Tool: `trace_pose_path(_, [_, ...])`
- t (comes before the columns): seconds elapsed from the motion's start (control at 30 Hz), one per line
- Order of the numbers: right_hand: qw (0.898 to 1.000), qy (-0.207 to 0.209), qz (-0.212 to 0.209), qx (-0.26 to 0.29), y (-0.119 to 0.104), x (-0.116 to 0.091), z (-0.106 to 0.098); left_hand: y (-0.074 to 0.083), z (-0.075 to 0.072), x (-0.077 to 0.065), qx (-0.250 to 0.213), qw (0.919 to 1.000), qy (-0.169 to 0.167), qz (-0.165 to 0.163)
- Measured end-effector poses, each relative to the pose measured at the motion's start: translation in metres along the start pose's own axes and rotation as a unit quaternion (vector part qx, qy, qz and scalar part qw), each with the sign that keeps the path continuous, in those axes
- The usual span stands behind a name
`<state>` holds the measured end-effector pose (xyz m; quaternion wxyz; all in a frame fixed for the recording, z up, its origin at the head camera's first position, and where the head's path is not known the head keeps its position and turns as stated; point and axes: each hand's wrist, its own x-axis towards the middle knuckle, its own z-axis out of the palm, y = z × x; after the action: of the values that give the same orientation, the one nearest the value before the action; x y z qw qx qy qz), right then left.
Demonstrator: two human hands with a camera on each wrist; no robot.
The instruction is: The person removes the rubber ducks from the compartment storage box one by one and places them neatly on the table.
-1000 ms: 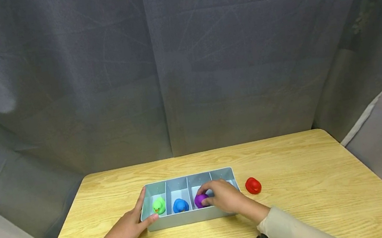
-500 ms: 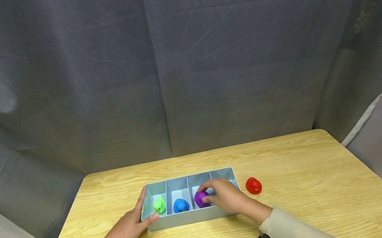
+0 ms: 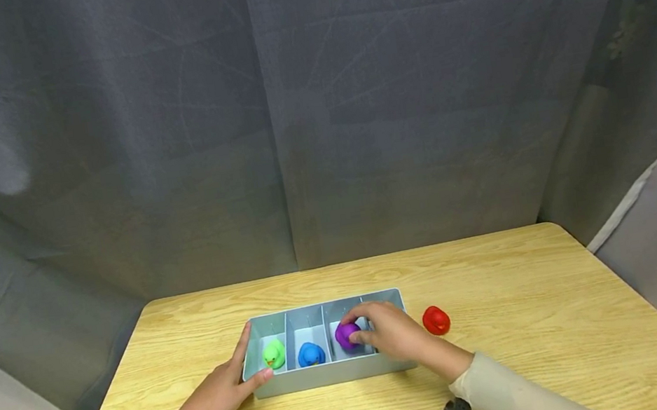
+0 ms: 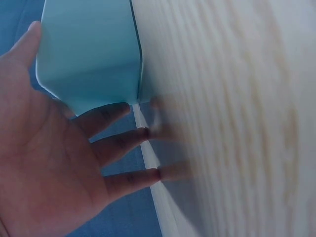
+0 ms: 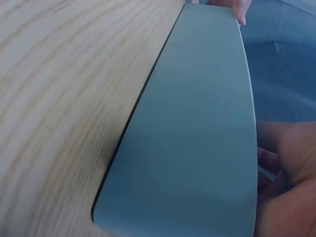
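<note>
A grey box with a row of compartments stands on the table. My left hand rests against its left end, thumb on the front rim; in the left wrist view its fingers are spread and straight. My right hand reaches over the front rim and pinches a purple rubber duck between thumb and fingers in the third compartment from the left. A green rubber duck sits in the leftmost compartment, a blue one beside it. The right wrist view mostly shows the box wall, which hides the fingertips.
A red rubber duck lies on the wooden table, just right of the box. The blue rubber duck is in the second compartment. Dark grey curtains hang behind the table and along both sides.
My right hand and the purple rubber duck have shifted slightly back and to the right, the duck moving away from the box's front wall. My left hand stays put.
</note>
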<state>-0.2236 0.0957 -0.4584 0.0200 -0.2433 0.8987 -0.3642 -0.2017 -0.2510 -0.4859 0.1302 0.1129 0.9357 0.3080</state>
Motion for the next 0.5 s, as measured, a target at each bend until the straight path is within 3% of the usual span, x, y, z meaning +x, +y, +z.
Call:
trace_pose_path(0.33, [1.0, 0.015, -0.019, 0.004, -0.001, 0.0, -0.008, 0.002, 0.0, -0.001, 0.001, 1.0, 0.001, 0.0])
trace_pose_path(0.5, [1.0, 0.014, -0.005, 0.006, -0.002, -0.001, -0.012, 0.001, 0.0, -0.001, 0.003, 1.0, 0.001, -0.001])
